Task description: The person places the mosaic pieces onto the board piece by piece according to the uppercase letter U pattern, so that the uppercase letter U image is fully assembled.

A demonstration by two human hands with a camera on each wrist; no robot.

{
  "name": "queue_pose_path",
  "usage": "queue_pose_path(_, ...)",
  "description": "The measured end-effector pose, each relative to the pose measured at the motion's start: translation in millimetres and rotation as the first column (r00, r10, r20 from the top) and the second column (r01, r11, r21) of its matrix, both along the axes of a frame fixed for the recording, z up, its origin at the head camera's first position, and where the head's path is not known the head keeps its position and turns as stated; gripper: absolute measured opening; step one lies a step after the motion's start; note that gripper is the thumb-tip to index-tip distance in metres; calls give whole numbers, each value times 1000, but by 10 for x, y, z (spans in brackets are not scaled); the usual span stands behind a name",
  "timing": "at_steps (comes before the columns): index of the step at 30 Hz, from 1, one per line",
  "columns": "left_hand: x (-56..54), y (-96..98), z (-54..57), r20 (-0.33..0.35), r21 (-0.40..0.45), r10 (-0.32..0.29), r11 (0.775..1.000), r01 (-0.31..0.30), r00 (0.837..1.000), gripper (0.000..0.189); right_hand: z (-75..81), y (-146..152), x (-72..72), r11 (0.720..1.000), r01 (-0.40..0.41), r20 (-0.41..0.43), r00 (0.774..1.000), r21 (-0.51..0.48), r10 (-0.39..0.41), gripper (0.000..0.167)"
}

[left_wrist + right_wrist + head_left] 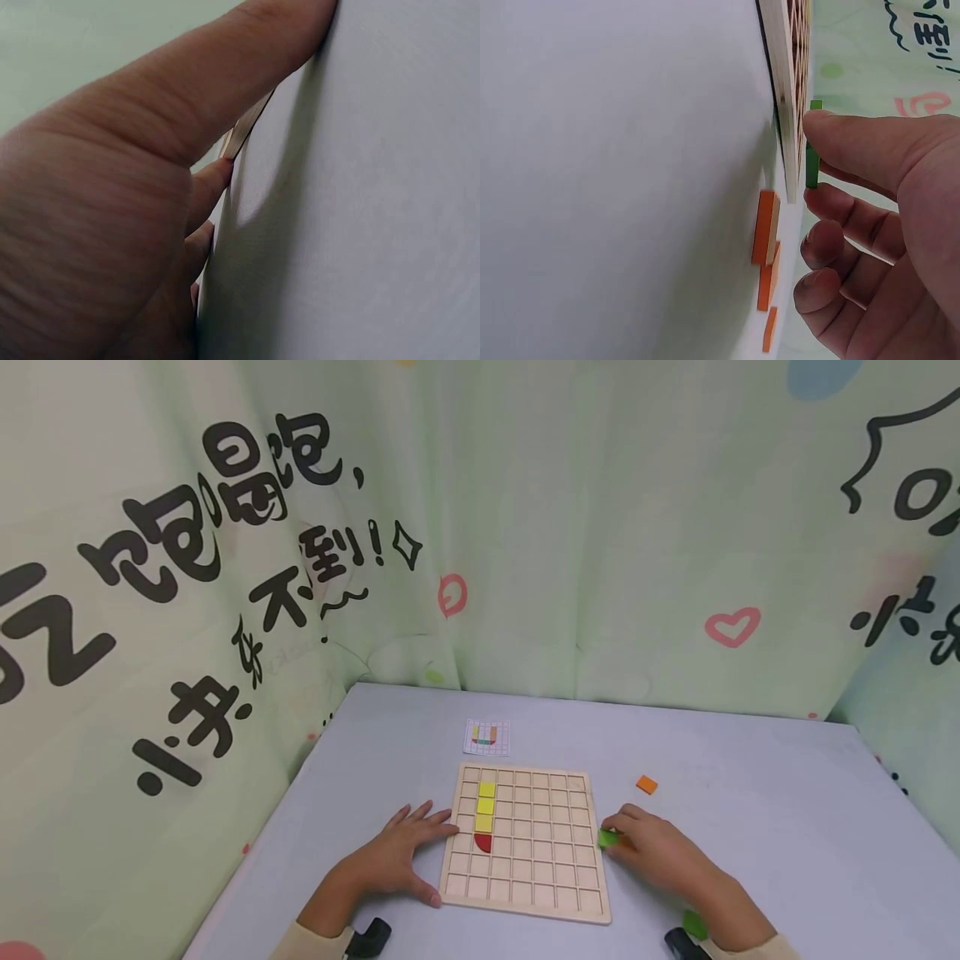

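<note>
A wooden grid board [540, 860] lies on the table, with several yellow squares [486, 806] in one column and a red rounded piece [483, 842] just below them. My right hand [660, 852] pinches a green piece [812, 165] between thumb and fingers beside the board's right edge; the right wrist view shows it raised off the table. At the board's left side my left hand [397, 857] rests with fingers spread, thumb and fingertips against the edge. Much of the green piece is hidden by the fingers.
A small printed card [487, 737] with a coloured U shape lies behind the board. An orange piece [647, 785] sits to the right; the right wrist view shows more orange pieces [764, 229]. Another green piece [695, 925] lies by the right wrist. A printed curtain [600, 527] surrounds the table.
</note>
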State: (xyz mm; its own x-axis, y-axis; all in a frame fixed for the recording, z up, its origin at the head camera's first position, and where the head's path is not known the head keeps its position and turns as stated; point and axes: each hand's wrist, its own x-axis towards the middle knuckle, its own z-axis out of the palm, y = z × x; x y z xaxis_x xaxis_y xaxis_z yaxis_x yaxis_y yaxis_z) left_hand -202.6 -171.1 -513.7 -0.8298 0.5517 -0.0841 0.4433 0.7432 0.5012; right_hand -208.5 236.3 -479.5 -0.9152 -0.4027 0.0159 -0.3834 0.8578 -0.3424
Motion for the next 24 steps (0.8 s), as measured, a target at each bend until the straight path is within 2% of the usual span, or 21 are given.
queue_pose_path(8, -11, -11, -23, -6, 4, -9, 1000, 9, 1000, 100, 47, -181, -23, 999, -46, -28, 999, 7, 46, 24)
queue_pose_path(15, -11, -20, -38, -5, -6, -9, 1000, 9, 1000, 100, 58, -326, -22, 989, -144, -64, 988, -13, 143, 22)
queue_pose_path(24, -32, -37, -77, -19, 3, -14, 1000, 14, 1000, 100, 35, -569, -48, 980, -199, -39, 979, -21, 198, 23)
